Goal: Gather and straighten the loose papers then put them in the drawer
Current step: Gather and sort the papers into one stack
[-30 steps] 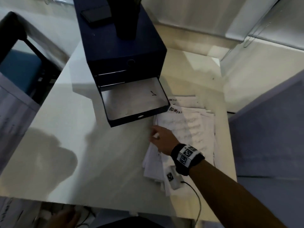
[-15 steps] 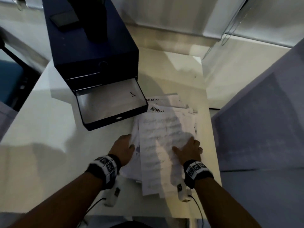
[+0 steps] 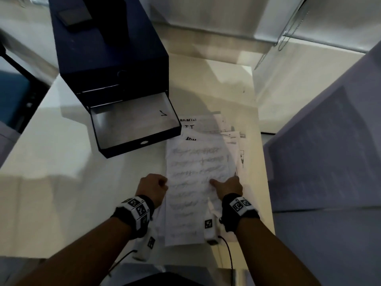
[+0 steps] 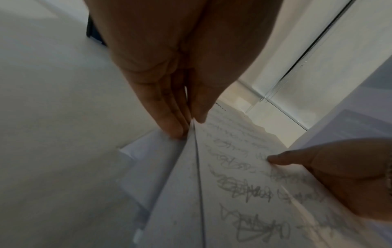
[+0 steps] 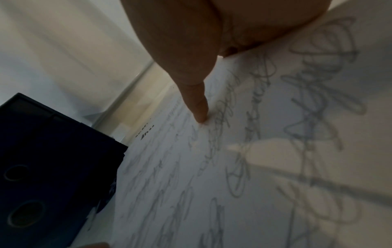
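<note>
Papers [image 3: 198,182] on worktop [image 3: 72,182] beside open drawer [image 3: 134,124]: left hand [image 3: 152,187] pinches their left edge, right hand [image 3: 227,185] clasps the right; best squeeze edges inward evenly before lifting.

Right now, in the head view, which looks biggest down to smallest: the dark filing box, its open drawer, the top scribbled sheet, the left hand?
1. Filing box
2. Open drawer and top sheet: look alike, unsure
3. Left hand

The left hand [image 3: 153,187] pinches the papers [image 3: 195,182] by their edge; the right hand [image 3: 228,186] holds their other side, thumb on top.
</note>
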Motion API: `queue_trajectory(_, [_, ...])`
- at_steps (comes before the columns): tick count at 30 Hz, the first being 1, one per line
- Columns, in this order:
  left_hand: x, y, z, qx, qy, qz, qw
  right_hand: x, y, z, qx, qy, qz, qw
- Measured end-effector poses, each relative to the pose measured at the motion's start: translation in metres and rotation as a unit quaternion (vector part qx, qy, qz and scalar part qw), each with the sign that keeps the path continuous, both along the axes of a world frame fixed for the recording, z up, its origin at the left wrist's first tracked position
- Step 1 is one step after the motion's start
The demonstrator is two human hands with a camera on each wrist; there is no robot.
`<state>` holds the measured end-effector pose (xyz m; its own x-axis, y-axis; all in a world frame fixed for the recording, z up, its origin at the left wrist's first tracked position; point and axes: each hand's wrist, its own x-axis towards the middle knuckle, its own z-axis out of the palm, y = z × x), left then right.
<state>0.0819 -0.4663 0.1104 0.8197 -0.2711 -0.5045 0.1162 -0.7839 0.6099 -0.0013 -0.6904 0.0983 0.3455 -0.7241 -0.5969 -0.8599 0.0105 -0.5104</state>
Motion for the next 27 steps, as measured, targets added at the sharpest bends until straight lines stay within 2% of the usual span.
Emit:
queue_trajectory(4, [-0.002,-0.004,-0.002,-0.012,0.032,-0.029,0.999,-0.003,-0.007,-0.002,0.006,-0.022,0.016,1.000])
queue_trajectory(7, [-0.002,-0.004,-0.002,-0.012,0.024,-0.049,0.998,-0.009,-0.015,0.000,-0.010,-0.049,0.032,0.998])
queue_trajectory(10, [-0.001,-0.001,-0.005,-0.029,-0.012,-0.012,0.999,-0.011,-0.008,0.000,0.008,-0.110,0.014,0.994])
queue_trajectory(13, [0.000,-0.003,-0.008,-0.055,0.008,0.021,0.998,-0.004,0.008,0.001,0.073,-0.136,-0.016,0.988])
queue_trajectory(15, [0.001,-0.006,-0.011,-0.033,0.016,-0.008,0.999,-0.004,0.009,0.007,0.089,-0.120,0.005,0.989])
queue_trajectory(18, [0.006,-0.005,-0.013,-0.012,-0.036,-0.041,0.998,-0.019,-0.012,0.016,0.045,-0.125,0.058,0.989])
queue_trajectory(20, [0.008,-0.004,-0.011,-0.055,-0.055,-0.002,0.997,-0.037,-0.033,0.027,0.019,-0.173,0.065,0.983])
queue_trajectory(22, [0.009,-0.008,-0.001,-0.120,-0.035,0.011,0.992,-0.053,-0.049,0.045,0.018,-0.225,0.069,0.972])
queue_trajectory(25, [0.005,-0.028,0.021,-0.223,0.051,-0.018,0.973,-0.060,-0.057,0.078,0.077,-0.304,0.084,0.946])
queue_trajectory(27, [0.004,-0.038,0.035,-0.264,0.061,0.010,0.962,-0.050,-0.052,0.091,0.103,-0.337,0.084,0.932])
